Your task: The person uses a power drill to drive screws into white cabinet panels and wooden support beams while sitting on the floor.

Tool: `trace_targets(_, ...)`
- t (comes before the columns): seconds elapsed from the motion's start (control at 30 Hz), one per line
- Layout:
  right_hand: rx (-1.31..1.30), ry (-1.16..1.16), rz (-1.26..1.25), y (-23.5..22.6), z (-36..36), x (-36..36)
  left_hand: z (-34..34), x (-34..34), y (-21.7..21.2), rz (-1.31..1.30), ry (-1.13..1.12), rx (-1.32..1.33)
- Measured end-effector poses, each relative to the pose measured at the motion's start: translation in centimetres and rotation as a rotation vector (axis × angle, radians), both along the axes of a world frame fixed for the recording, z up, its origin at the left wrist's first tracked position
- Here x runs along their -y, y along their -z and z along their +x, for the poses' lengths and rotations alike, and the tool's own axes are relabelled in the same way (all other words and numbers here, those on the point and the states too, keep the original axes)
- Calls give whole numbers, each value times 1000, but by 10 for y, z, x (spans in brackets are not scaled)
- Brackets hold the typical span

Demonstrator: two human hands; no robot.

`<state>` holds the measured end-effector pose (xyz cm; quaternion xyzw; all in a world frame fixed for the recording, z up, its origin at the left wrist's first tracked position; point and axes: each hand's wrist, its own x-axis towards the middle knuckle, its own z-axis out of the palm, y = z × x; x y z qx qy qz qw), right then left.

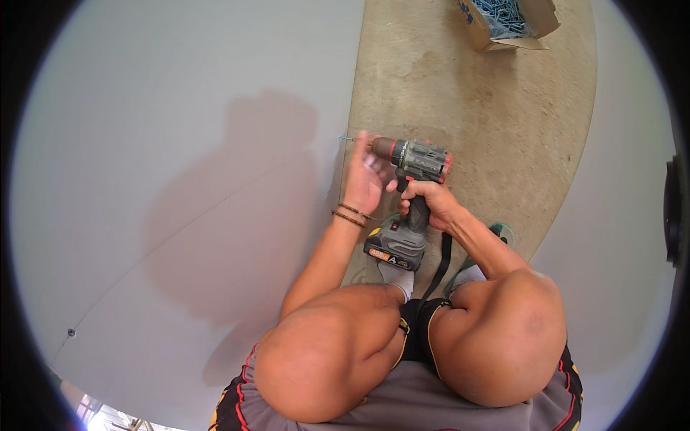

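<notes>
My right hand (433, 202) is wrapped round the handle of a grey and black cordless drill (422, 159) with red trim. The drill lies level, its chuck (383, 148) facing left and its battery (394, 248) toward me. A thin screw (345, 138) sits in line with the bit, its tip at the grey panel on the left (215, 86). Beside the chuck is my left hand (365, 178), with one finger stretched up across the bit and the others loosely bent and apart. Whether that finger touches the bit or screw is unclear.
An opened cardboard box (496, 32) full of bluish screws stands on the concrete floor (424, 79) at the far right. A grey surface (625, 273) borders the floor on the right. My knees are bent close below the drill, and a screw head (71, 332) shows in the left panel.
</notes>
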<state>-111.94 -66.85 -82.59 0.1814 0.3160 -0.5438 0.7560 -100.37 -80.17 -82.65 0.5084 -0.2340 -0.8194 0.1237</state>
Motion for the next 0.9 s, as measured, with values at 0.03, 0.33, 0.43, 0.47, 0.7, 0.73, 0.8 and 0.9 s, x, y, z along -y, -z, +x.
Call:
trace_targets(0.03,16,-7,-13,2,1,0,3,-1,-1,107,89,-45)
trace_targets(0.33,-38,16,-110,18,7,-3,-29,-21,-18,-39,191,130)
trace_targets(0.43,-44,13,-109,18,5,-4,-29,-22,-15,-50,191,130)
trace_targets(0.47,-39,15,-108,18,6,-3,-30,-21,-16,-60,190,136)
trace_targets(0.7,-15,43,-108,23,8,-3,-28,-20,-16,-114,191,141)
trace_targets(0.73,-26,34,-106,22,8,-2,-28,-21,-16,-121,194,146)
trace_targets(0.8,-28,36,-108,22,9,-2,-30,-21,-18,-135,199,159)
trace_targets(0.9,-14,60,-112,27,11,-4,-32,-22,-23,-115,182,142)
